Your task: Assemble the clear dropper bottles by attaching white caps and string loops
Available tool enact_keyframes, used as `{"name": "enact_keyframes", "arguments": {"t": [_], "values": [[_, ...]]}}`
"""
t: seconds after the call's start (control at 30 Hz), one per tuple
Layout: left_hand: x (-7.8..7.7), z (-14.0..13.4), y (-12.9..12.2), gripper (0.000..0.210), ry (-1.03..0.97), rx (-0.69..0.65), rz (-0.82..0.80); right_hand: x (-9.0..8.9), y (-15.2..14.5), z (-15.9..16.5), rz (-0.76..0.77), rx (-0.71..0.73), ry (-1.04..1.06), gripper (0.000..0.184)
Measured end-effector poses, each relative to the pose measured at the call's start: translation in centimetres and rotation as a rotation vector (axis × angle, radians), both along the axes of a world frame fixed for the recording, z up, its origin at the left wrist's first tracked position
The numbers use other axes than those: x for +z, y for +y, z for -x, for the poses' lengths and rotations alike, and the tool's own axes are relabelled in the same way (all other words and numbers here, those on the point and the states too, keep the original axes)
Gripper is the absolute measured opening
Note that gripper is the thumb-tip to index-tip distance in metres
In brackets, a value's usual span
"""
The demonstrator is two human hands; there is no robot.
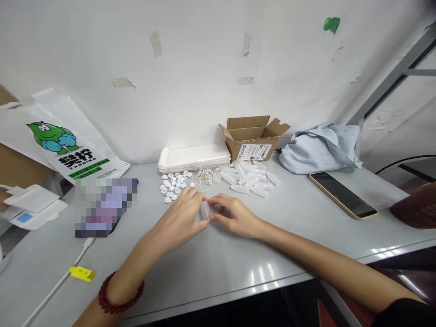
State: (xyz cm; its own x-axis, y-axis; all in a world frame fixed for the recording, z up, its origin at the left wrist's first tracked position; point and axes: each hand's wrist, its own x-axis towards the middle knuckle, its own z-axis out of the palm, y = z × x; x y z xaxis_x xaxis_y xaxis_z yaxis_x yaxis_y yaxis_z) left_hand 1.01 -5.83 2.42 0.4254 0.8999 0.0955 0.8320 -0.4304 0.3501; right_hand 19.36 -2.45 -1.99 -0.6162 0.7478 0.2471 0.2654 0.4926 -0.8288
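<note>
Over the near middle of the table, a small translucent plastic tube (205,210) is between my two hands. My left hand (184,213) grips it from the left, with thumb and fingers closed about it. My right hand (238,215) meets it from the right, thumb and forefinger tips at its ends. Just beyond my hands lie small white caps (174,185), a heap of whitish looped strips (206,176) and a pile of translucent plastic tubes (250,177). The fingers partly hide the held tube.
Behind the piles are a stack of white sleeves (195,156) and an open cardboard box (252,138). A light blue cloth bag (316,147) and a phone (342,195) lie right. On the left are a second phone (107,209), its cable (57,286) and a printed bag (68,141).
</note>
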Motion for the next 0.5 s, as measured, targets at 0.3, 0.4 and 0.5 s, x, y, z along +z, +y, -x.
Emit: {"name": "enact_keyframes", "arguments": {"t": [0.3, 0.4, 0.5], "values": [[-0.11, 0.3, 0.16, 0.024, 0.01, 0.048, 0.134, 0.03, -0.29, -0.15, -0.149, 0.11, -0.101, 0.032], [-0.14, 0.33, 0.14, 0.023, 0.022, 0.038, 0.158, -0.05, -0.29, -0.13, -0.157, 0.12, -0.098, 0.031], [-0.19, 0.43, 0.12, 0.021, 0.034, 0.016, 0.16, -0.04, -0.3, -0.12, -0.159, 0.132, -0.094, 0.029]]}}
